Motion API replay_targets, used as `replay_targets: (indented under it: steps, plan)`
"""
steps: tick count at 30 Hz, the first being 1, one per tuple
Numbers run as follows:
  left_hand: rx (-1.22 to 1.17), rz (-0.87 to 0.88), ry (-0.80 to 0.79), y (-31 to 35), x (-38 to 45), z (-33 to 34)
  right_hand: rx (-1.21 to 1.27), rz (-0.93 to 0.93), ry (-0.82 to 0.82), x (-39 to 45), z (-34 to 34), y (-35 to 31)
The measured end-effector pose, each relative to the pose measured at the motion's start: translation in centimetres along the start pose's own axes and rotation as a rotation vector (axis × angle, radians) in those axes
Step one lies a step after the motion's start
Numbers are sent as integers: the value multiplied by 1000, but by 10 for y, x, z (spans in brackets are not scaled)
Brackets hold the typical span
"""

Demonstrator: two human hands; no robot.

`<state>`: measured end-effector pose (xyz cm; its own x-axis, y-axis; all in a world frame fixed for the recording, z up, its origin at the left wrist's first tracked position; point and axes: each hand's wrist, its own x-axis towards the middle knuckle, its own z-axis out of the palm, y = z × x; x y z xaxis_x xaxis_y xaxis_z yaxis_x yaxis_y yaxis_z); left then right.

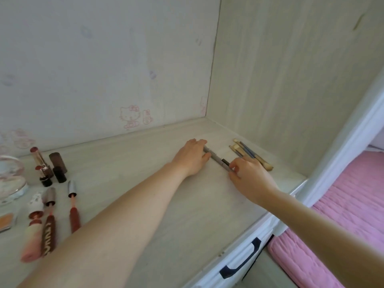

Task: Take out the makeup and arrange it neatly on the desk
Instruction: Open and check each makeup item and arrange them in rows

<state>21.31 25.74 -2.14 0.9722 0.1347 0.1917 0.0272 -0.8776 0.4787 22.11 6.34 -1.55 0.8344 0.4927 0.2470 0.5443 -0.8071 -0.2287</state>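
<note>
1. Head view: the landmark is the grey pencil [217, 158], which lies flat on the pale desk [145, 196] toward its far right part.
2. The left hand [192, 156] rests at the pencil's far end, fingers laid out fairly straight against it, thumb touching its side.
3. The right hand [250, 176] pinches the pencil's near end with curled fingers. A short dark pencil [226, 162] lies alongside that end, just by the fingertips; whether it is also pinched I cannot tell.
4. Right of the pencil, near the side panel, lies a bundle of makeup brushes [250, 153], about four, close together and roughly parallel to it.
5. Far left of the pencil: two open lipsticks [42, 166] standing, with two dark caps [58, 166] beside them.
6. Nearer than those, three lip-gloss tubes [49, 222] lie side by side, their applicator wands pulled out.
7. At the left edge sits a clear round container [10, 179]; its contents are too blurred to tell. An orange compact [6, 222] lies below it.
</note>
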Motion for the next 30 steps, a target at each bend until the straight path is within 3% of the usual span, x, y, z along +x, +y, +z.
replay_targets:
  steps: [4,13,26,30]
  plan:
    - [65,-3,-85,3,7,4,13,14,-4,-1,5,-2]
    - [157,62,-92,-6,-8,3,94,46,-20,-5,6,-10]
    - [273,150,-13,-26,-56,-35,240,6,24,-33,-12,-35]
    - [157,158,50,-31,-79,-62,323,15,28,-46,-21,-52]
